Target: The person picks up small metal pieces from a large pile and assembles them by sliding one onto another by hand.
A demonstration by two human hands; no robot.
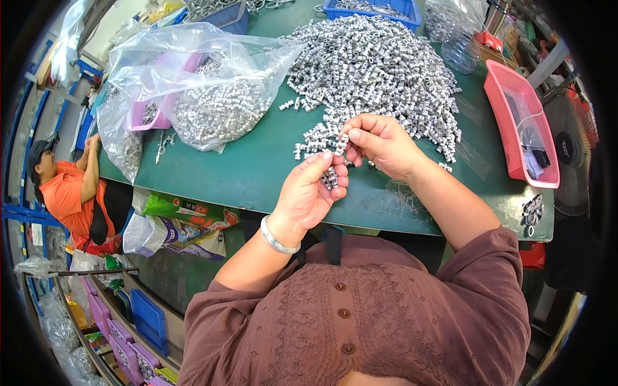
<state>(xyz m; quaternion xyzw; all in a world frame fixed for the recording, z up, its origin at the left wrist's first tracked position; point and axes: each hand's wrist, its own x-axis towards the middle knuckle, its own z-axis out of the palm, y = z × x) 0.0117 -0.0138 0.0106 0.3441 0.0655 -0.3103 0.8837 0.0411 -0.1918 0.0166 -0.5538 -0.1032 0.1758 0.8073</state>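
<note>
- Fingers of the left hand [301,196]: curled inward around a few small metal fittings [330,179]; thumb laid toward the fingertips.
- Fingers of the right hand [386,147]: thumb and forefinger pinching one silvery fitting [342,145], just beside the left thumb. Whether the left fingertips also touch it: cannot tell.
- Far left: co-worker in an orange top [71,201], well apart from the bench.
- Left part of bench [251,174]: clear plastic bag [257,61], slack, with many similar fittings inside.
- Centre: held pieces sit above the near side of the bench. Behind them, a large loose heap of fittings [380,71]; a smaller spill reaches down toward both hands.
- Right: pink plastic basket [544,179] with bagged items; near the bench corner, a small cluster of dark and silvery rings [532,212].
- Handling (judged): each fitting light, stiff, unlikely to break; smooth metal may slip or roll. Best hold: thumb and forefinger across the outer sides, ends left clear. Several cupped together could escape between loosely curled fingers.
</note>
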